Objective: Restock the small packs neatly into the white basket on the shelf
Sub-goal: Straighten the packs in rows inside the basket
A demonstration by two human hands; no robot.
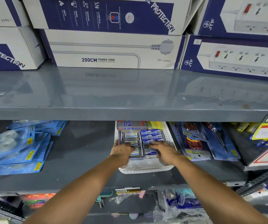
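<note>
Already deep in the arranging step, I have both hands down inside the white basket (146, 169), which sits on the grey middle shelf (84, 159) between blue blister packs of tape (17, 151) and hanging cards of tools (199, 143). My left hand (122, 151) rests at the basket's left wall, fingers curled forward over the clear-cased packs (130, 138) stacked in the left column — whether it pinches one or only presses on it I cannot tell, since the fingertips are blurred. My right hand (164, 151) lies across the blue-labelled small packs (152, 135) in the right column, fingers laid flat and close together, nudging rather than gripping as far as I can judge. The packs stand in two tidy rows toward the back of the basket, with longer Softek boxes (133, 126) lying crosswise behind them; the front strip of the basket floor looks bare. I read this as squaring up what is already loaded. The next move, in my judgement, calls for pushing both columns back snug against the boxes, keeping their edges level, then lifting the hands clear without dragging a pack askew — the overhanging upper shelf (130, 110), loaded with power-cord cartons (113, 50), leaves little headroom.
</note>
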